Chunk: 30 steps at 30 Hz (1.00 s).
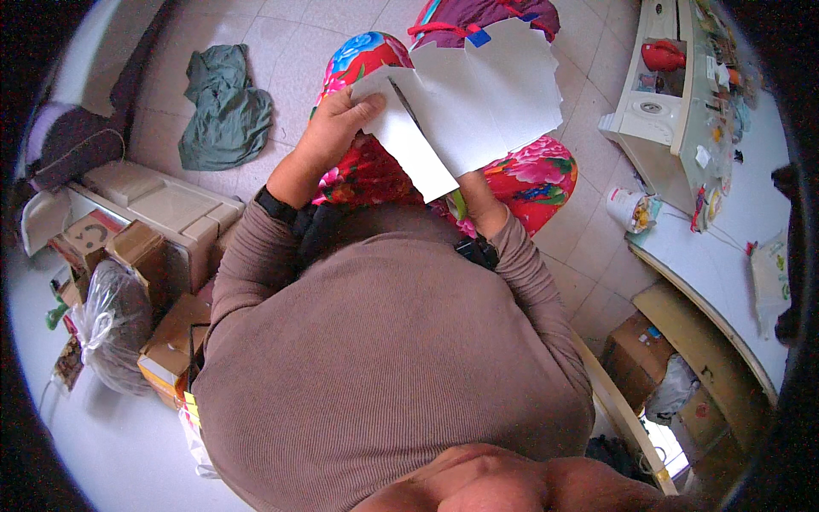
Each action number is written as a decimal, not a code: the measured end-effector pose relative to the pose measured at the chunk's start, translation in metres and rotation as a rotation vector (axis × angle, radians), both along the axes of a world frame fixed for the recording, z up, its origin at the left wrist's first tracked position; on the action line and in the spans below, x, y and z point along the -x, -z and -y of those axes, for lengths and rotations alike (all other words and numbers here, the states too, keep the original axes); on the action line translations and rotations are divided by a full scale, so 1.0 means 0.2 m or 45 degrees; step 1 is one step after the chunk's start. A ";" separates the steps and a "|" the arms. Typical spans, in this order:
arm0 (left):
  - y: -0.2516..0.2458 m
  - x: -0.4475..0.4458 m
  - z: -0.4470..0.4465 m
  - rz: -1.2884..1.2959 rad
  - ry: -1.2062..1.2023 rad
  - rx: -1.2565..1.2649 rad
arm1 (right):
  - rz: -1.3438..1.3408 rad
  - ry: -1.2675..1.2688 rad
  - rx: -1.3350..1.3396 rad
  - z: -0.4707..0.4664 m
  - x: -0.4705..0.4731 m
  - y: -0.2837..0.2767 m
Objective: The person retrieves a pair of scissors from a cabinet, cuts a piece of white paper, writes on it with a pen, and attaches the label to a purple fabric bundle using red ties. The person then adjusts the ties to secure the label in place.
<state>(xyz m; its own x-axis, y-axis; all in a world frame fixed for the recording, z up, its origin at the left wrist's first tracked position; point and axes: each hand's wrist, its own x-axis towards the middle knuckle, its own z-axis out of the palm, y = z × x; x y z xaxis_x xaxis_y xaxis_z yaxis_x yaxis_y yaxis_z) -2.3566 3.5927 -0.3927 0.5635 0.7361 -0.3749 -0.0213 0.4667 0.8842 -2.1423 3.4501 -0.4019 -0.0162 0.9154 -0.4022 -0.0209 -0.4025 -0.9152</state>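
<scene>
A large white sheet of stiff paper or thin card [492, 96] lies over my lap, uneven along its far and right edges. My left hand [349, 118] pinches its left part, thumb on top. Scissors with a dark blade [404, 102] and a green handle [457, 203] point away from me. One blade lies over the sheet along the line between the left strip [413, 150] and the wider part. My right hand [481, 201], partly hidden under the sheet's near edge, grips the green handle. How far the blades are apart is not clear.
Red floral trousers [537, 173] cover my bent legs. A maroon cloth item [492, 16] with red straps lies beyond the sheet. Grey-green cloth [224, 109] rests on the tiled floor. Cardboard boxes [137, 246] stand left; a cluttered cabinet [659, 128] and a white tub [624, 208] are right.
</scene>
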 end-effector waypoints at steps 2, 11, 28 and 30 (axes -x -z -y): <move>-0.01 0.01 0.00 0.058 -0.011 0.126 | -0.006 0.006 0.004 -0.02 0.01 -0.03; -0.20 -0.02 0.07 -0.056 0.094 0.389 | 0.035 -0.092 -0.002 0.08 -0.03 0.03; -0.17 0.23 0.22 -0.037 -0.132 0.532 | 0.480 -0.478 -0.488 0.04 0.07 0.26; -0.16 0.27 0.22 -0.037 -0.235 0.547 | 0.195 -0.329 -0.227 0.02 0.12 0.34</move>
<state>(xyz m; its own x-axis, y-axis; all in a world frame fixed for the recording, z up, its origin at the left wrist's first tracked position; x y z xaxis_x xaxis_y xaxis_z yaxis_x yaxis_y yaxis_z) -2.4113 3.5480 -0.3609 0.4225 0.5975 -0.6815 -0.1168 0.7815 0.6129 -2.1668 3.4467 -0.4690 -0.2081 0.9450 -0.2523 0.2039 -0.2104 -0.9561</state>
